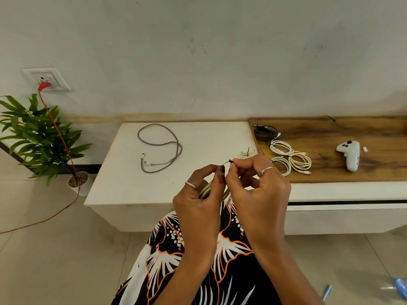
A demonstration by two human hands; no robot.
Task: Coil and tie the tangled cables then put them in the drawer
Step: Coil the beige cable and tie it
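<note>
Both hands [229,186] pinch tie [227,162] round coiled cable [205,190].

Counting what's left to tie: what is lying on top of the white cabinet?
A loose grey cable and a tied pale coil, partly hidden behind the right hand.

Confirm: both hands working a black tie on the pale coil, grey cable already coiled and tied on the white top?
Not quite. The head view shows the grey cable lying loose and untied on the white top. The rest holds: left hand and right hand work a black tie on the pale coil.
</note>
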